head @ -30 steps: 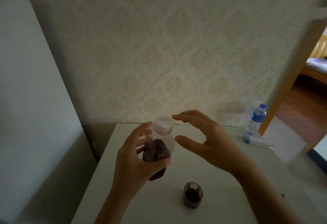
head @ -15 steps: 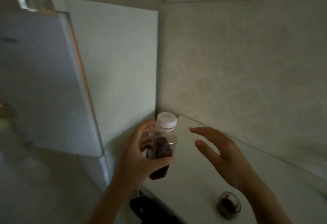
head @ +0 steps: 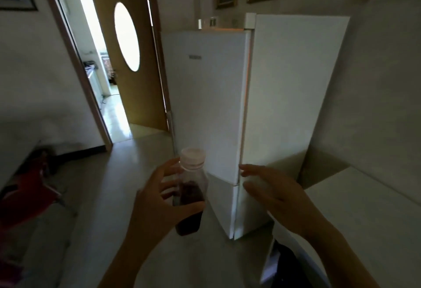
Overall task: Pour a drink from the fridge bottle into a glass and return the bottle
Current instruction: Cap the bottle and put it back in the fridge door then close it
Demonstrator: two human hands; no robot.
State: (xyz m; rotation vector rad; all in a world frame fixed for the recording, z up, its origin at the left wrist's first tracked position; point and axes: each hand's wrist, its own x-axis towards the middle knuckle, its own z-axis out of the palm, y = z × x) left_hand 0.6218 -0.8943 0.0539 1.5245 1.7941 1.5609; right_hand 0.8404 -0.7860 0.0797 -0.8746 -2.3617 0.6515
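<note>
A clear plastic bottle [head: 191, 194] with a white cap and dark red drink in its lower half stands upright in my left hand [head: 157, 205], which grips its body. The white fridge [head: 205, 96] rises straight ahead with its doors shut. My right hand [head: 273, 192] hovers open, fingers spread, in front of the fridge's right front corner near the seam between the upper and lower doors; I cannot tell whether the fingertips touch it. The glass is out of view.
A white table [head: 369, 214] edge lies at the right, with a dark object [head: 289, 262] below it on the floor. An open wooden door [head: 127, 55] with an oval window leads to a bright room at the left. Red furniture [head: 27, 192] sits low at the far left.
The view has swung left from the table and glass to the fridge front. The bottle stays in my left hand; my right hand came off the cap and now reaches toward the fridge.
</note>
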